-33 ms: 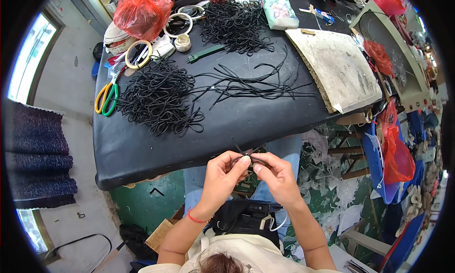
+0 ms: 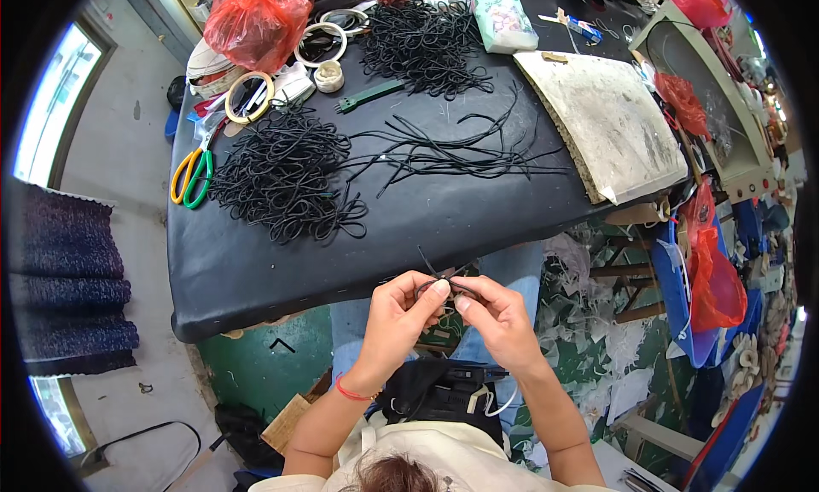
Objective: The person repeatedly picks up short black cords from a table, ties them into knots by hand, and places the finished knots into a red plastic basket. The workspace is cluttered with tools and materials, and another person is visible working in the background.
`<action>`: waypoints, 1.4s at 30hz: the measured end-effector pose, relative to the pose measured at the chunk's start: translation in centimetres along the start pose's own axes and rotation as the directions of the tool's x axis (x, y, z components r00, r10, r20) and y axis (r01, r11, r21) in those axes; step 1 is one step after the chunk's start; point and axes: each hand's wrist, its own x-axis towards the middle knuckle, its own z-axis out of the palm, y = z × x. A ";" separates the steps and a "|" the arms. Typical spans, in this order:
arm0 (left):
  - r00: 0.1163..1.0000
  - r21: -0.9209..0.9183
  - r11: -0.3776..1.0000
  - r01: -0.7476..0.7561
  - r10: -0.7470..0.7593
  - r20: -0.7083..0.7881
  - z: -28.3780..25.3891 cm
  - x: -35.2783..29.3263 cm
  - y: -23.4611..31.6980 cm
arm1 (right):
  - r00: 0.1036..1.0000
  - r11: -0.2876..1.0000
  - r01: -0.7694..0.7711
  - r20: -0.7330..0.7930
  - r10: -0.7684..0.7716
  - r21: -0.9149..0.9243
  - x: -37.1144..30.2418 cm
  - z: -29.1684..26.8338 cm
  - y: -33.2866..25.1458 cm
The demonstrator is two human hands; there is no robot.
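Observation:
A thin black cord is pinched between my two hands, just off the front edge of the black table. My left hand is closed on it, thumb pressed on top where the strands cross. Close beside it, my right hand grips the cord between thumb and fingers. A short end sticks up past the fingertips, and the rest is mostly hidden by them. Loose straight black cords lie on the table ahead. To their left is a heap of looped black cords, with a second heap of looped cords farther back.
Scissors with orange and green handles lie at the table's left edge. Behind them are tape rolls and a red plastic bag. A green tool rests mid-table. A worn pale board covers the right side. Scraps litter the floor.
The cord end above my fingertips has shifted slightly and stands a little higher. Both hands keep nearly the same place and grip.

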 end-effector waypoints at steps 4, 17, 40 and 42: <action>0.999 0.062 0.998 -0.033 0.032 0.012 0.0 -0.3 0.0 | 0.983 0.975 -0.176 0.072 0.168 0.135 0.3 -1.6 -0.5; 0.995 0.240 0.968 -0.073 0.055 0.081 -0.1 -0.3 0.2 | 0.968 0.971 0.169 -0.157 -0.196 -0.166 1.6 0.5 1.1; 0.984 0.324 0.931 -0.169 0.142 0.108 1.9 -0.5 0.5 | 0.870 0.864 0.371 -0.196 -0.452 -0.341 0.1 -0.1 -1.0; 0.906 0.477 0.779 -0.407 0.412 0.100 2.7 -0.1 -1.0 | 0.764 0.757 0.429 -0.250 -0.595 -0.492 -0.2 -0.1 -1.0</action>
